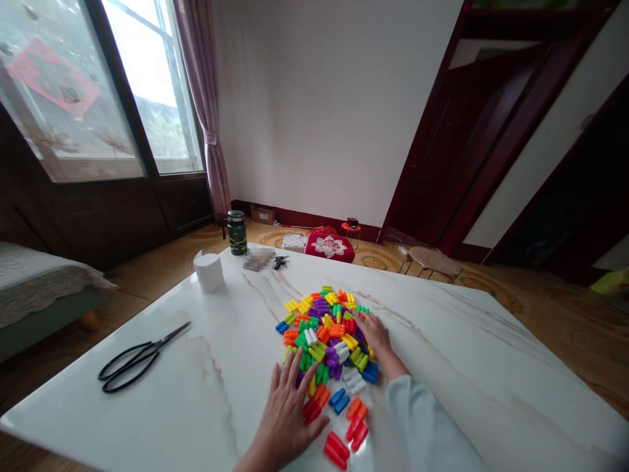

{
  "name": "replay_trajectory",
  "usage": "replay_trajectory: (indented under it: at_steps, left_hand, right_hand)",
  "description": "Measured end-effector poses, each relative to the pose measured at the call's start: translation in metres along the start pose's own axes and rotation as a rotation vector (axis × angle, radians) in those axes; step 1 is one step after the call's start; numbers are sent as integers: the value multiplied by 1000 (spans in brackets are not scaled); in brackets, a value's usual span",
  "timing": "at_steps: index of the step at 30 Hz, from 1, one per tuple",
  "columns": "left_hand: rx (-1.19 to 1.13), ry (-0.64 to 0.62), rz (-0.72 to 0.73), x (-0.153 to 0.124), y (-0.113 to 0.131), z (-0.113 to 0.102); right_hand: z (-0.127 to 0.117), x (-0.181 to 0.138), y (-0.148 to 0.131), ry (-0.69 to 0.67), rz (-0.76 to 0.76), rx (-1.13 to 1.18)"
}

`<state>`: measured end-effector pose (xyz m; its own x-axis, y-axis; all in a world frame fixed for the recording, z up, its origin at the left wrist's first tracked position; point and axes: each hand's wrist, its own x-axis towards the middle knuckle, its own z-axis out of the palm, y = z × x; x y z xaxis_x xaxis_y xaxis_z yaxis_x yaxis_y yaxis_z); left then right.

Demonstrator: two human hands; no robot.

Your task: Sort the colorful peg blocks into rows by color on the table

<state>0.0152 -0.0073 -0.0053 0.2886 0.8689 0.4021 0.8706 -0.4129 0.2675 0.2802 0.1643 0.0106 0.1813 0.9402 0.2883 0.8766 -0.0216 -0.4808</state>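
Note:
A heap of colourful plastic building blocks (322, 333), finger-shaped and joined in small groups, lies on the white marble-patterned table (437, 341). My left hand (289, 410) rests at the heap's near left side, fingers spread, beside an orange-red block (317, 403). My right hand (376, 335) lies against the heap's right edge with its fingers stretched over the blocks; the fingertips are partly lost among them. Between my hands and closer to me are a blue block (339, 400), an orange-and-red block (357, 419) and a red block (337, 450).
Black-handled scissors (142, 357) lie at the left. A white paper roll (209, 272), a green flask (236, 233) and small black clippers (280, 262) stand or lie toward the far left edge. Beyond the table are a stool (432, 260) and a red flowered cushion (329, 247).

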Motion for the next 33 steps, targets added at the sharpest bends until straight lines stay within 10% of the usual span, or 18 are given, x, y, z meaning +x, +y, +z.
replay_trajectory:
  at_steps: [11, 19, 26, 33]
  left_hand:
    - [-59, -61, -3, 1, 7, -12]
    - [-106, -116, -5, 3, 10, -22]
    - [-104, -116, -12, 5, 11, -23]
    - [-112, -117, -7, 5, 10, -22]
  right_hand:
    - [-23, -49, -44, -95, 190, -105]
    - [-22, -34, -37, 0, 375, 552]
    - [-41, -27, -64, -126, 177, 777]
    - [-45, -92, -28, -3, -61, 185]
